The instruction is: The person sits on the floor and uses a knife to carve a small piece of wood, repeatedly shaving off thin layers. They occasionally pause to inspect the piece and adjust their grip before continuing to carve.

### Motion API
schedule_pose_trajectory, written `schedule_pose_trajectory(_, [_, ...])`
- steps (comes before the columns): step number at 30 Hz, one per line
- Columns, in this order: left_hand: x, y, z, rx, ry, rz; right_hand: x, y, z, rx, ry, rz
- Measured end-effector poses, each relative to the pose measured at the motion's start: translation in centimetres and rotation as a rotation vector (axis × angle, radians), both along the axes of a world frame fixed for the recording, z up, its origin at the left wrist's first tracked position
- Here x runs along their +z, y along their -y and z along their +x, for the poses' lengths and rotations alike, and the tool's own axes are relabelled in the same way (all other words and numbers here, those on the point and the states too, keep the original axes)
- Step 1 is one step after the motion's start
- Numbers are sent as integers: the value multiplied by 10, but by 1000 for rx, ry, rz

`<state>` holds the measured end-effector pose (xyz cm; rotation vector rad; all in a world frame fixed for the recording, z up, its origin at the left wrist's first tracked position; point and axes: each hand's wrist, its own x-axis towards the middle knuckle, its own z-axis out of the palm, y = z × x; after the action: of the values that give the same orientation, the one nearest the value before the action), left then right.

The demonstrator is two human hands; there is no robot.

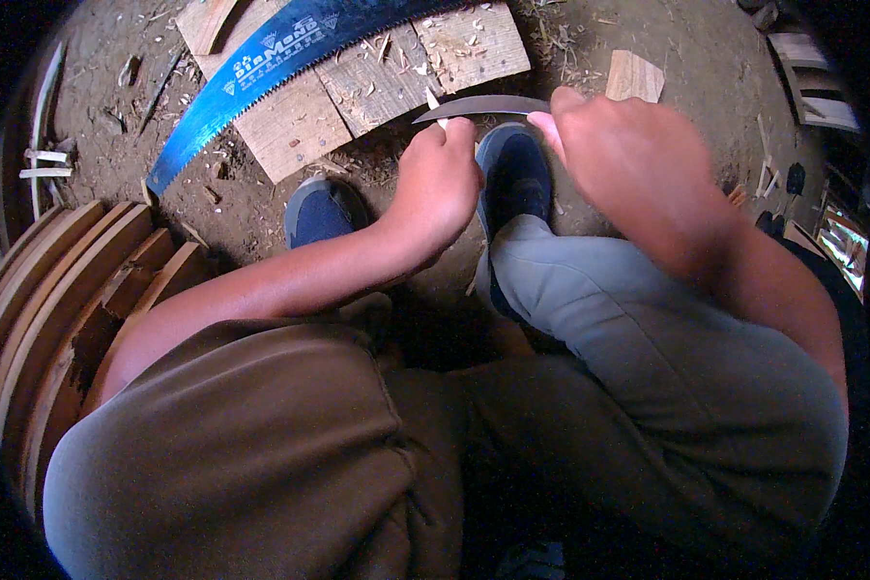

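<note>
My right hand (648,169) is closed round the pink handle of a knife (488,103) with a slim, curved blade that points left. In my left hand (438,184), the closed fingers hold a thin pale wooden stick (432,99), whose pointed tip shows just past the blade. The blade crosses the stick close above my left fingers; whether it touches the wood I cannot tell. Most of the stick is hidden inside the hand. Both hands are over my blue shoes (514,179), near the edge of some wooden planks.
A large blue curved saw blade (275,63) lies across the wooden planks (372,92), which carry scattered shavings. Several curved wooden boards (58,280) stand stacked at my left. A small wood block (636,75) rests on the dirt floor beyond my right hand.
</note>
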<state>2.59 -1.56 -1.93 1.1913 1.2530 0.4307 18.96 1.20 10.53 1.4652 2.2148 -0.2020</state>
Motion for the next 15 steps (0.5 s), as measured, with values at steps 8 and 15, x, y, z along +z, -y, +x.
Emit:
schedule_pose_trajectory(8, [29, -9, 10, 56, -26, -200, -22, -1, -15, -74, 112, 102])
schedule_pose_trajectory(15, [20, -7, 11, 83, 15, -269, 4, -14, 12, 31, -37, 79])
